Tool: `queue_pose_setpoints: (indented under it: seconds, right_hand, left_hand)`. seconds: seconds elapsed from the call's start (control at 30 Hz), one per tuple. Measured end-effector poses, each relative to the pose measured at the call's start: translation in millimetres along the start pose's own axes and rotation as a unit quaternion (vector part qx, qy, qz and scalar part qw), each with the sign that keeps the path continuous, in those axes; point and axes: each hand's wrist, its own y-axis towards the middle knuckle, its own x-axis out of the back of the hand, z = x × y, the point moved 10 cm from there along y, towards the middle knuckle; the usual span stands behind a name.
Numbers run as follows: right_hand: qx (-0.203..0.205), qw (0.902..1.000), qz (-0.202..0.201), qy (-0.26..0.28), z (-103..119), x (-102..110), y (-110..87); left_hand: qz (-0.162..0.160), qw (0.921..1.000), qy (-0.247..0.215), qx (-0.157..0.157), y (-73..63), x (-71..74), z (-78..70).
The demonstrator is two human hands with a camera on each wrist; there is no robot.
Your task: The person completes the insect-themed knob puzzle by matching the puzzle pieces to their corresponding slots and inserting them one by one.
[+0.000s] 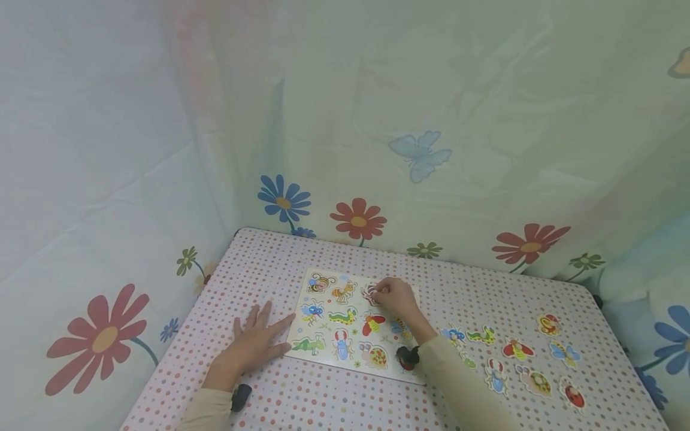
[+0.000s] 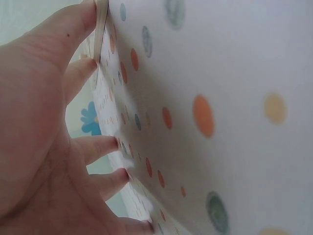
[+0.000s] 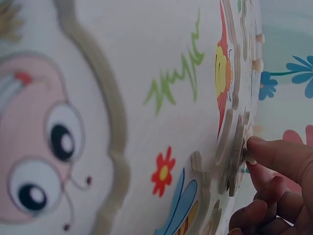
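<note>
A wooden insect puzzle board (image 1: 345, 366) lies on the dotted tabletop, printed with several insects in cut-out recesses. My right hand (image 1: 400, 299) pinches a puzzle piece (image 1: 369, 293) with striped legs between thumb and forefinger, at the board's top row. In the right wrist view the piece (image 3: 238, 156) sits tilted right at a recess, its small knob between the fingertips. My left hand (image 1: 253, 342) lies with fingers spread at the board's left side. Its thumb and forefinger reach the board's edge, and the other fingertips rest on the tabletop.
Loose insect pieces lie right of the board, among them a caterpillar (image 1: 481, 335), a stag beetle (image 1: 496, 377), a snail (image 1: 533, 381) and a ladybug (image 1: 572, 395). My right sleeve (image 1: 458, 377) partly covers a green piece (image 1: 468, 360). A flower-printed curtain (image 1: 334, 120) surrounds the table.
</note>
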Motion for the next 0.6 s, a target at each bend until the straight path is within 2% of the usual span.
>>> queue_pose_setpoints:
  seconds: [0.6]
  right_hand:
    - [-0.015, 0.9997, 0.003, -0.019, -2.8, -8.2, 0.6]
  left_hand:
    - [-0.002, 1.0000, 0.006, -0.001, -1.5, 1.1, -2.2]
